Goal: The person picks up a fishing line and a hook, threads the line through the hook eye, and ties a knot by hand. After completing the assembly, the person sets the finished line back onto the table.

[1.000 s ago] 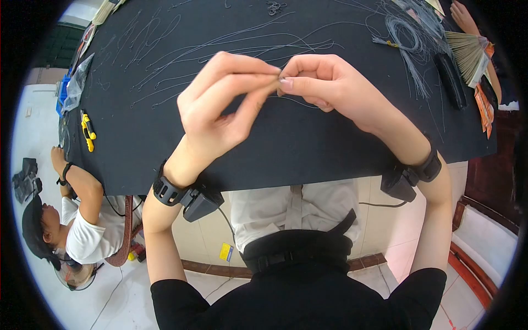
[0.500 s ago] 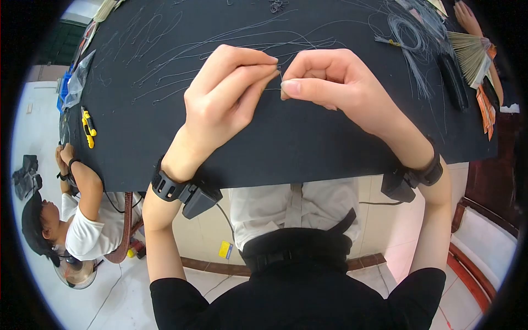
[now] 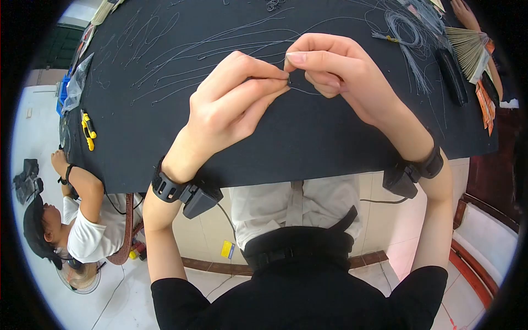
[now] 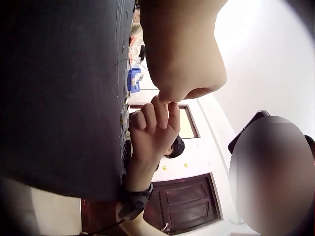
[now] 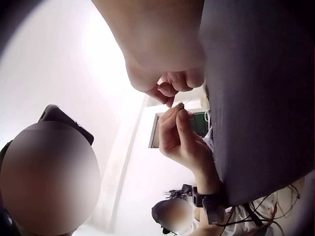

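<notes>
Over the dark tabletop the left hand (image 3: 234, 99) pinches a tiny dark piece (image 3: 290, 82) between thumb and fingertips, with thin line by it. Just above and to the right, the right hand (image 3: 346, 74) has its thumb and index fingertip together and its other fingers curled; a thin line seems to be held there, though the fingers hide most of it. In the right wrist view the fingertips of the left hand (image 5: 184, 137) meet close below those of the right hand (image 5: 165, 81). Fine lines with small hooked ends (image 3: 187, 77) lie behind the left hand.
On the dark table (image 3: 220, 165), yellow-handled pliers (image 3: 88, 130) lie at the left, near a plastic bag (image 3: 76, 87). At the right are a coil of line (image 3: 404, 34), a black case (image 3: 452, 77) and a fan of strips (image 3: 466, 54). Another person (image 3: 91, 231) sits at the left.
The right hand has moved up, its fingertips now above the left hand's. The left hand has shifted slightly right, still pinching. The seated person's hands have moved.
</notes>
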{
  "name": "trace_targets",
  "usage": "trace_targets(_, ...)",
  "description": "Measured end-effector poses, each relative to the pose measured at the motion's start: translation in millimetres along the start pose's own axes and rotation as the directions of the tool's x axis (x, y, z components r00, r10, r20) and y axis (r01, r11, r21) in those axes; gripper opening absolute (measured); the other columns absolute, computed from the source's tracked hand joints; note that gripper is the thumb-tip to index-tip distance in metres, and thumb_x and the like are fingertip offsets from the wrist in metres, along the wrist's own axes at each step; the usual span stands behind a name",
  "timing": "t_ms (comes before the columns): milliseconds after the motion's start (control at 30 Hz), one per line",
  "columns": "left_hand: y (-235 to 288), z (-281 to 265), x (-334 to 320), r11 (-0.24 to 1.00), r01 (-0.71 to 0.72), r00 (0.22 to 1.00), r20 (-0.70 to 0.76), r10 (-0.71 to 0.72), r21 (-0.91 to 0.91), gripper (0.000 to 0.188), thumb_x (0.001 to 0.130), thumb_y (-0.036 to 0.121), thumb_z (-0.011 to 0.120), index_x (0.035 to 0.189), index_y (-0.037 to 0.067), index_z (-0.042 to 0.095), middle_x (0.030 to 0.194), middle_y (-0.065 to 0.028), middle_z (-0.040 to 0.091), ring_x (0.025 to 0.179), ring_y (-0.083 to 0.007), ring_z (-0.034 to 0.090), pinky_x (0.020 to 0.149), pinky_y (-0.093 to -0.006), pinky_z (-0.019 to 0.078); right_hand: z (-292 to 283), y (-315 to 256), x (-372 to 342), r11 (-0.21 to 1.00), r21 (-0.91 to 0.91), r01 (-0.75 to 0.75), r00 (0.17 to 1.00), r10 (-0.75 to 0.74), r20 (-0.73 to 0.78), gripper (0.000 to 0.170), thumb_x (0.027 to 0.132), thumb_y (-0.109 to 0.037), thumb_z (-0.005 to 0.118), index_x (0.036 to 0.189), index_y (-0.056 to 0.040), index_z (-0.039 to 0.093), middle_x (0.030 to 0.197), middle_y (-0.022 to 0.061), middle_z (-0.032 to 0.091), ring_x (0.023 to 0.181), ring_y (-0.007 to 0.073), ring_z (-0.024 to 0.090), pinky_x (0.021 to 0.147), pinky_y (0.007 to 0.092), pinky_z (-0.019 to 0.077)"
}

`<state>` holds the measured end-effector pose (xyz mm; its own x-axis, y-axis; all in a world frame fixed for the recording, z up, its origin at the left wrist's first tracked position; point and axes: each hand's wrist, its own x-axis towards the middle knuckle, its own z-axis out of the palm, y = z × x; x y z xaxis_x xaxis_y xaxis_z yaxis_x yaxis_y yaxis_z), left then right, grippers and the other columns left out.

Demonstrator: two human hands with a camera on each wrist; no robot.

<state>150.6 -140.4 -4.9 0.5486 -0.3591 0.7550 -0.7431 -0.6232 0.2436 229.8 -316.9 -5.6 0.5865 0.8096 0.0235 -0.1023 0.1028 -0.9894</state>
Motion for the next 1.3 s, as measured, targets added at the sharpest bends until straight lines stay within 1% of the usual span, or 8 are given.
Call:
trace_targets(533, 0, -1, -1, 0.999, -0.039, 0.998, -0.043, 0.038, -0.016, 0.02, 0.057, -0.007, 0.071, 0.074, -0.002, 0.063, 0.077, -0.0092, 0.06, 0.065, -0.018, 0.057, 0.054, -0.0248, 0.0455, 1, 1, 2, 0.992, 0.035, -0.118, 0.993, 0.118, 0.011, 0.018, 0.085, -0.023, 0.055, 0.085, -0.0063, 0.063, 0.052, -0.0071, 0.037, 0.042, 0.0017, 0.03, 0.04, 0.0171, 0.0187)
trace_targets(733, 0, -1, -3, 1.0, 0.012, 0.997, -0.072, -0.013, -0.017, 0.02, 0.058, -0.008, 0.07, 0.076, -0.001, 0.064, 0.078, -0.0088, 0.061, 0.064, -0.0163, 0.057, 0.053, -0.0231, 0.0455, 4, 4, 1, 0.981, -0.119, -0.156, 0.987, 0.159, 0.014, 0.019, 0.083, -0.024, 0.057, 0.086, -0.0055, 0.063, 0.053, -0.0058, 0.042, 0.046, 0.0026, 0.035, 0.042, 0.017, 0.0241)
trace_targets(833, 1, -4, -1, 0.999, 0.05, 0.996, -0.074, -0.05, -0.001, 0.019, 0.06, -0.008, 0.07, 0.077, 0.0, 0.065, 0.08, -0.0086, 0.062, 0.065, -0.0159, 0.058, 0.054, -0.0224, 0.0465, 7, 3, 0, 0.978, -0.126, -0.164, 0.985, 0.169, 0.031, 0.02, 0.082, -0.024, 0.058, 0.086, -0.0053, 0.063, 0.055, -0.005, 0.044, 0.048, 0.0032, 0.037, 0.044, 0.0176, 0.0262)
trace_targets(933, -2, -3, -2, 0.995, 0.091, 0.986, -0.14, -0.086, 0.036, 0.018, 0.063, -0.008, 0.069, 0.078, -0.001, 0.064, 0.081, -0.0085, 0.062, 0.067, -0.0166, 0.059, 0.056, -0.0228, 0.0477, 10, 3, -2, 0.975, -0.141, -0.169, 0.985, 0.174, 0.02, 0.016, 0.084, -0.021, 0.057, 0.084, -0.0055, 0.062, 0.051, -0.0081, 0.036, 0.046, 0.0012, 0.029, 0.043, 0.0185, 0.02)
trace_targets(1033, -5, -4, -2, 0.986, 0.131, 0.98, -0.166, -0.112, 0.104, 0.016, 0.065, -0.007, 0.068, 0.079, -0.001, 0.063, 0.081, -0.0085, 0.062, 0.068, -0.0173, 0.06, 0.058, -0.0232, 0.0485, 13, 0, -4, 0.981, -0.145, -0.129, 0.991, 0.133, 0.022, 0.017, 0.082, -0.021, 0.058, 0.083, -0.0041, 0.062, 0.051, -0.0077, 0.037, 0.046, 0.0011, 0.029, 0.043, 0.0186, 0.0199)
trace_targets(1133, -8, -4, -2, 0.983, 0.12, 0.982, -0.159, -0.097, 0.139, 0.015, 0.065, -0.008, 0.068, 0.078, -0.001, 0.063, 0.081, -0.0081, 0.062, 0.069, -0.0175, 0.06, 0.058, -0.0234, 0.0483, 7, -6, -4, 0.987, -0.118, -0.105, 0.992, 0.112, 0.054, 0.019, 0.081, -0.023, 0.059, 0.083, -0.0055, 0.066, 0.056, -0.0029, 0.047, 0.048, 0.0038, 0.038, 0.044, 0.019, 0.0268)
trace_targets(1233, -6, -3, -1, 0.98, 0.111, 0.986, -0.141, -0.089, 0.162, 0.015, 0.065, -0.008, 0.067, 0.078, -0.001, 0.063, 0.081, -0.0079, 0.061, 0.069, -0.0178, 0.059, 0.058, -0.0237, 0.0478, 2, -5, -4, 0.986, -0.16, -0.043, 0.998, 0.05, 0.044, 0.019, 0.081, -0.023, 0.059, 0.083, -0.0047, 0.066, 0.059, -0.0024, 0.05, 0.051, 0.0042, 0.04, 0.046, 0.0192, 0.0288)
trace_targets(1300, -5, -2, -1, 0.982, 0.095, 0.99, -0.119, -0.076, 0.165, 0.015, 0.064, -0.008, 0.067, 0.077, -0.001, 0.063, 0.081, -0.0079, 0.061, 0.069, -0.018, 0.058, 0.057, -0.0241, 0.0473, 6, -5, -4, 0.986, -0.169, 0.009, 0.999, 0.0, 0.054, 0.018, 0.082, -0.022, 0.058, 0.082, -0.0041, 0.063, 0.055, -0.0052, 0.044, 0.049, 0.0018, 0.034, 0.045, 0.0187, 0.0236)
